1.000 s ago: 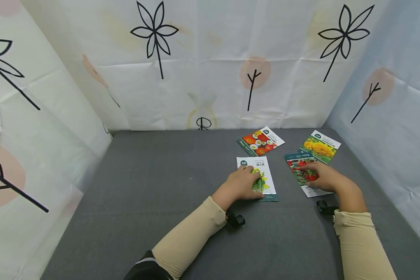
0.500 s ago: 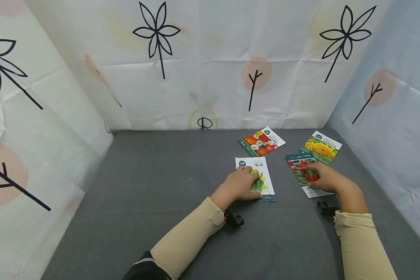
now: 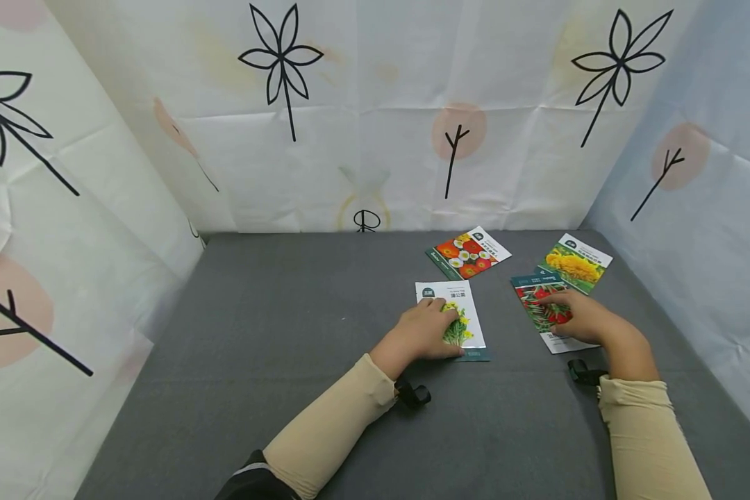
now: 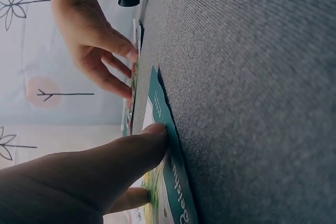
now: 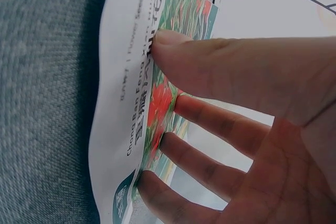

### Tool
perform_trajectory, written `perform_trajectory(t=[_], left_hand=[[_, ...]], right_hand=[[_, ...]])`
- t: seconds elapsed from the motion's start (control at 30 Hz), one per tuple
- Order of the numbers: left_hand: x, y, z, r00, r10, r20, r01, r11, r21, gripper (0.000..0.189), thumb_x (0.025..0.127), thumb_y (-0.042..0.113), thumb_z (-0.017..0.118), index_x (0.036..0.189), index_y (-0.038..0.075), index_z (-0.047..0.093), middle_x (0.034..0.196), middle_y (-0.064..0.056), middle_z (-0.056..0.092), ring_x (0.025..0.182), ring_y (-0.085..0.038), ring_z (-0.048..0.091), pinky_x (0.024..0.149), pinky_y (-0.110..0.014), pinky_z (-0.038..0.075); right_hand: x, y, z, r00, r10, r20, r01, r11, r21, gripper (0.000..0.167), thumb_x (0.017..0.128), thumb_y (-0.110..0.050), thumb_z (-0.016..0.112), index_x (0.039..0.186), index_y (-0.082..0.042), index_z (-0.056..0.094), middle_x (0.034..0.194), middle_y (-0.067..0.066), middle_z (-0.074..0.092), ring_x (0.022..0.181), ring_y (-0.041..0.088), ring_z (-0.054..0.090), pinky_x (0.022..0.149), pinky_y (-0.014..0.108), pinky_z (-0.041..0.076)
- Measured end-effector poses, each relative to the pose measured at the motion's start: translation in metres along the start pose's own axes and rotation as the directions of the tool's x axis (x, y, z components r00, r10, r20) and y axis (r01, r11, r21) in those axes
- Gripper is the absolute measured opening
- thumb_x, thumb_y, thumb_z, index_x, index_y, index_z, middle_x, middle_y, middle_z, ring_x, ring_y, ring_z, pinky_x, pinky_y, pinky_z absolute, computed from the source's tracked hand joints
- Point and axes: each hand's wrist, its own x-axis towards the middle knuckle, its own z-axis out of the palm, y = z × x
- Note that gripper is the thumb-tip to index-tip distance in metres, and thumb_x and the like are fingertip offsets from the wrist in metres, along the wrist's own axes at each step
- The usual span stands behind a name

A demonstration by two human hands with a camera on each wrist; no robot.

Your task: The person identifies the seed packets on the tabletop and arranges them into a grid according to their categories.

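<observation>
One red-flower pkt = my landmark, flat on grey bench. R hand on it: fingers loosely spread, thumb on white band, other tips touching pic. Left of landmark, apart from it: yellow-sprig pkt. L hand rests on that one, fingers apart, thumb on teal edge. Orange-&-white-flower pkt lies behind & left of landmark. Golden-bloom pkt behind & slightly right of it, touching or overlapping, can't tell from my end. I see tan sleeves nearer than landmark.
</observation>
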Motion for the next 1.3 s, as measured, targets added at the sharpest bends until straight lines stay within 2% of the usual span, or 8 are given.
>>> perform_trajectory(t=[0.47, 0.7, 1.0, 1.3], left_hand=[[-0.0051, -0.001, 0.0007, 1.0, 0.007, -0.007, -0.007, 1.0, 0.012, 0.071, 0.097, 0.065, 0.066, 0.156, 0.028, 0.053, 0.165, -0.005, 0.045, 0.153, -0.027, 0.043, 0.115, -0.048, 0.05], [-0.0049, -0.0026, 0.0026, 1.0, 0.002, -0.01, -0.002, 1.0, 0.008, 0.071, 0.096, 0.065, 0.067, 0.156, 0.029, 0.053, 0.165, -0.005, 0.045, 0.153, -0.028, 0.042, 0.114, -0.049, 0.051], [-0.0056, -0.0033, 0.0028, 1.0, -0.009, 0.003, 0.009, 1.0, -0.01, 0.072, 0.096, 0.065, 0.068, 0.157, 0.03, 0.052, 0.167, -0.004, 0.043, 0.154, -0.028, 0.04, 0.112, -0.051, 0.052], [-0.01, -0.0038, -0.0016, 1.0, -0.003, 0.003, 0.003, 1.0, -0.024, 0.072, 0.095, 0.064, 0.07, 0.157, 0.03, 0.053, 0.166, -0.004, 0.045, 0.153, -0.027, 0.041, 0.11, -0.051, 0.053]], right_hand=[[-0.0019, 0.001, 0.0013, 1.0, -0.009, -0.008, 0.009, 1.0, -0.002, 0.06, 0.089, -0.005, 0.078, 0.144, 0.009, 0.056, 0.148, 0.046, 0.038, 0.124, 0.06, 0.049, 0.092, 0.064, 0.052], [-0.0019, 0.0019, 0.0022, 1.0, -0.009, -0.017, 0.009, 1.0, -0.006, 0.06, 0.089, -0.005, 0.078, 0.143, 0.007, 0.057, 0.148, 0.046, 0.039, 0.124, 0.06, 0.05, 0.091, 0.064, 0.052], [-0.0006, 0.0003, 0.0011, 1.0, 0.02, 0.009, -0.02, 1.0, -0.004, 0.062, 0.091, -0.007, 0.078, 0.146, 0.007, 0.055, 0.147, 0.045, 0.038, 0.122, 0.058, 0.051, 0.094, 0.066, 0.051], [-0.0006, -0.0008, 0.0009, 1.0, 0.012, 0.003, -0.012, 1.0, -0.01, 0.061, 0.091, -0.006, 0.077, 0.145, 0.008, 0.055, 0.147, 0.046, 0.038, 0.122, 0.058, 0.05, 0.094, 0.066, 0.051]])
